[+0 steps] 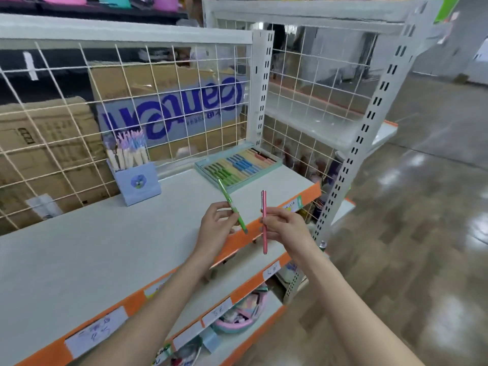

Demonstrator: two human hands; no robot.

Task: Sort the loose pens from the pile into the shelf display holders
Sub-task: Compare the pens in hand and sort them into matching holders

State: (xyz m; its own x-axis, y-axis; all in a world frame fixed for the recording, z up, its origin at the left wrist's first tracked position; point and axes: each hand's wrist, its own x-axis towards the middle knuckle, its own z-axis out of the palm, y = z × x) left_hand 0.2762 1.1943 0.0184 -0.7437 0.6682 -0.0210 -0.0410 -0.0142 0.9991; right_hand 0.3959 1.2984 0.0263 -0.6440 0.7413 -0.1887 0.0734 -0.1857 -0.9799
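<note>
Your left hand (215,224) pinches a green pen (232,206) near its lower end, and the pen leans up and away to the left, its upper tip pointing toward the tray on the shelf. Your right hand (284,228) pinches a pink pen (264,220) about midway along, and that one stands almost upright, its lower end hanging below your fingers over the orange shelf edge (266,220). The two hands sit near each other but do not touch, each closed on its own pen.

Straight ahead and slightly right lies the flat tray of coloured pens (239,166), its rows grouped by colour, the pens' long axes running from the near-left toward the far-right. The green rows are at the near-left end, just beyond the green pen's tip, so your left hand looks the nearer one for that slot. The reddish rows sit at the far-right end, which likely suits your right hand. Further left on the white shelf (79,247) stands a blue box holder (138,183) with upright pens, well apart from both hands. No loose pile is in view
</note>
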